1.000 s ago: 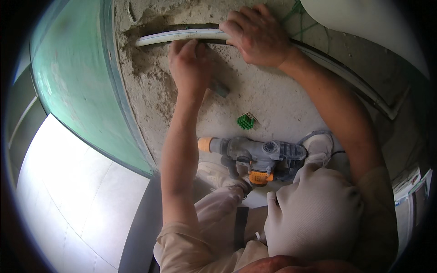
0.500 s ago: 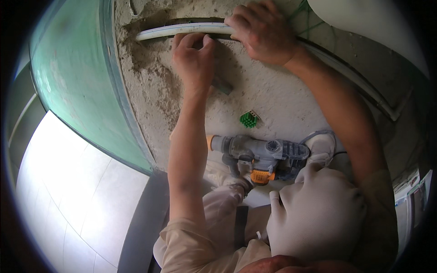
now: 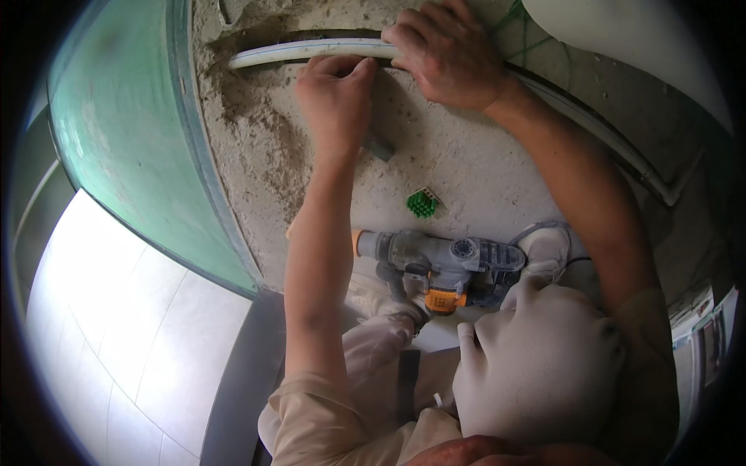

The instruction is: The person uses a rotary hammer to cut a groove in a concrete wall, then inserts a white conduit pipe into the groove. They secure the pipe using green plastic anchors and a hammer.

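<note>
A white pipe [image 3: 311,48] with a thin blue line lies along a chiselled channel in rough grey concrete. My right hand [image 3: 443,58] is closed on it, fingers over the top. My left hand [image 3: 334,105] is closed at the pipe's lower edge; what its fingertips hold is hidden. A small dark block [image 3: 378,149] lies just below that hand, partly behind it. Lower down sits a cluster of small green plastic pieces [image 3: 422,203]. Beneath these lies a grey and orange hammer drill [image 3: 439,260] with a black cord, between my shoes.
A green coated surface [image 3: 124,147] with a grey edge borders the concrete on the left. Pale large tiles [image 3: 132,326] and a dark strip [image 3: 233,373] are at the lower left. A smooth white shape [image 3: 622,39] curves in at the upper right, beside green strands.
Since a second ago my left hand has moved up and right along the pipe. My right hand has shifted slightly, and the pipe appears a little higher in view.
</note>
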Available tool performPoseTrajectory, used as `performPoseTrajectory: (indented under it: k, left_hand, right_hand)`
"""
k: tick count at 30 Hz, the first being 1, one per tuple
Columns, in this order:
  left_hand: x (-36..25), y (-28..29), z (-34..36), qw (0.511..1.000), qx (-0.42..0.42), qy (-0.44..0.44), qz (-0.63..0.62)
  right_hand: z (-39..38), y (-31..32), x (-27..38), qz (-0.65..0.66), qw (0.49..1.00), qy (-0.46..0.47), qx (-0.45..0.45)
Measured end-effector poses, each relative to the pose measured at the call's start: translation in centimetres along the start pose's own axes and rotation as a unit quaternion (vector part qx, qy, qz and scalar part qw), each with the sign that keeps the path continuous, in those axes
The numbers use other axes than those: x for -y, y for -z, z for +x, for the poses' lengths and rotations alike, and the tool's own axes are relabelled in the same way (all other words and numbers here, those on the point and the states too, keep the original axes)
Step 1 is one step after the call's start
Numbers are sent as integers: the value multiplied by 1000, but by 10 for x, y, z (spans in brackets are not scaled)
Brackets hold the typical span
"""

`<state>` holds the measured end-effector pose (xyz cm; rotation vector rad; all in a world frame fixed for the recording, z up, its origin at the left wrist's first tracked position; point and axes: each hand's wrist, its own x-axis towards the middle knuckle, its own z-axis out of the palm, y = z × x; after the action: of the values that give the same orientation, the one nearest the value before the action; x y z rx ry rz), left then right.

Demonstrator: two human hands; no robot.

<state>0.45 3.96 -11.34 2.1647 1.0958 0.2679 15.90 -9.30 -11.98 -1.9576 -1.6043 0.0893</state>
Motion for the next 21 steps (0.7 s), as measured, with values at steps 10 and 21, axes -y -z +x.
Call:
performPoseTrajectory:
  k: [10,21]
  left_hand:
    - [3,-4,-6,999,-21,-39,-21]
    - [-2,-6,-11,996,-20,-91,14]
  right_hand:
    - [0,1,0,13,1000,-4,-2]
    - [-1,1,-1,5,1000,-6,5]
